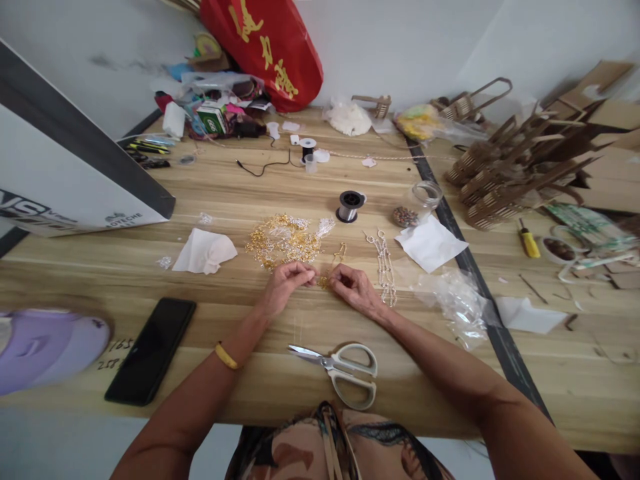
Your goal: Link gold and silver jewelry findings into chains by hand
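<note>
Pinching a gold piece (323, 283), the right hand (353, 288) sits beside the left hand (286, 283), also pinched narrow.

Small gold-coloured piece (323, 283) — glinting, finer detail too small to tell — between left hand (290, 283) and right hand (354, 287)
</note>
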`<act>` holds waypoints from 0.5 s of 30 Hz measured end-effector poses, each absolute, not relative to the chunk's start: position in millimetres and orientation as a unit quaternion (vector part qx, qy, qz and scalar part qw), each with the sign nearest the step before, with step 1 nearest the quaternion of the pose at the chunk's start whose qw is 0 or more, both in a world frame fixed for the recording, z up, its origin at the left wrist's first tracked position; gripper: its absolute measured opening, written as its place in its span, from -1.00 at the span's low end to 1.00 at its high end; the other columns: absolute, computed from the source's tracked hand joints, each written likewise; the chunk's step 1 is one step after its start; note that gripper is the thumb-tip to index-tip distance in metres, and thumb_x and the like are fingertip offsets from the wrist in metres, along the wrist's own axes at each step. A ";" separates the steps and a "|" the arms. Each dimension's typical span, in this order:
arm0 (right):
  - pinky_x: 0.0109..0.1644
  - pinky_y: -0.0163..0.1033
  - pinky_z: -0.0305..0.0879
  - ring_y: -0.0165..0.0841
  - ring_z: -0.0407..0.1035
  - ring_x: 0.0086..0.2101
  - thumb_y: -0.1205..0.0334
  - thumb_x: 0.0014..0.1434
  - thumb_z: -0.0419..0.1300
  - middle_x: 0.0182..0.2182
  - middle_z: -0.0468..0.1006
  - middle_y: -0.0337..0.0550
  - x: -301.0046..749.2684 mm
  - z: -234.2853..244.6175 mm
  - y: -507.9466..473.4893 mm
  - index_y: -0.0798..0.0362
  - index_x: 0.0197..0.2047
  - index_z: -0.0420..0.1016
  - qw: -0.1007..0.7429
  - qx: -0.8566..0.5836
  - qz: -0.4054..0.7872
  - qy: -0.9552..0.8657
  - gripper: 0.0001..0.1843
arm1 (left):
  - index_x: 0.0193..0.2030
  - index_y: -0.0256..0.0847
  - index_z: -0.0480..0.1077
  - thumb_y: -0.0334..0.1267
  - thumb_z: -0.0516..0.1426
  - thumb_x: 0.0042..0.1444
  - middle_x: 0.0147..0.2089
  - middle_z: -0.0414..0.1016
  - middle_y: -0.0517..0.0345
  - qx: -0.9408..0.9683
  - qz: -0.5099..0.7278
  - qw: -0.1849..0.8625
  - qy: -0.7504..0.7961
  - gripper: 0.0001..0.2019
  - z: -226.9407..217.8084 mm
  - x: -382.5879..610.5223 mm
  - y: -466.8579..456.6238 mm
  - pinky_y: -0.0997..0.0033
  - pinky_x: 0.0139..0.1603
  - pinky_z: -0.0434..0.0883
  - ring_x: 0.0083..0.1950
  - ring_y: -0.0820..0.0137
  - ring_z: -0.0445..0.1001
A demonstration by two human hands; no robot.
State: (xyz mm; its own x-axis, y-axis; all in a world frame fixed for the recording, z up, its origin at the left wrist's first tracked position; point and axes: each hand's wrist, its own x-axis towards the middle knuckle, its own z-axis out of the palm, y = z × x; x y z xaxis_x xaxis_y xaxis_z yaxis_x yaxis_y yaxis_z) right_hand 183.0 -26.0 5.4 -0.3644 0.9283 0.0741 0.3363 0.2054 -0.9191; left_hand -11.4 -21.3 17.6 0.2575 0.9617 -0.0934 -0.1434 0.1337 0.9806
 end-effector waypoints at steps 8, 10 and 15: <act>-0.48 -0.37 0.02 -0.50 0.10 -0.56 0.16 0.16 0.07 -0.59 0.25 -0.31 180.1 7.7 -29.0 0.10 -0.38 0.36 0.351 -0.449 0.421 -0.705 -0.81 | -0.52 -0.28 0.39 -0.22 0.27 -0.11 -0.42 0.55 0.10 0.379 0.454 0.709 0.385 -0.81 17.9 -7.3 -23.3 0.39 -0.25 0.39 -0.37 0.45 0.46; -0.48 -0.37 0.03 -0.49 0.12 -0.54 0.16 0.17 0.07 -0.58 0.27 -0.30 179.6 6.8 -29.5 0.10 -0.36 0.37 0.360 -0.446 0.419 -0.704 -0.81 | -0.50 -0.29 0.40 -0.21 0.27 -0.11 -0.43 0.54 0.11 0.369 0.456 0.711 0.387 -0.81 17.9 -7.2 -23.1 0.41 -0.26 0.39 -0.37 0.45 0.45; -0.46 -0.35 0.12 -0.45 0.19 -0.49 0.10 0.19 0.09 -0.48 0.35 -0.22 178.7 6.0 -30.7 0.08 -0.32 0.38 0.384 -0.438 0.444 -0.680 -0.79 | -0.48 -0.30 0.43 -0.18 0.26 -0.08 -0.44 0.50 0.13 0.383 0.448 0.709 0.388 -0.79 15.8 -6.2 -23.1 0.44 -0.29 0.37 -0.39 0.47 0.42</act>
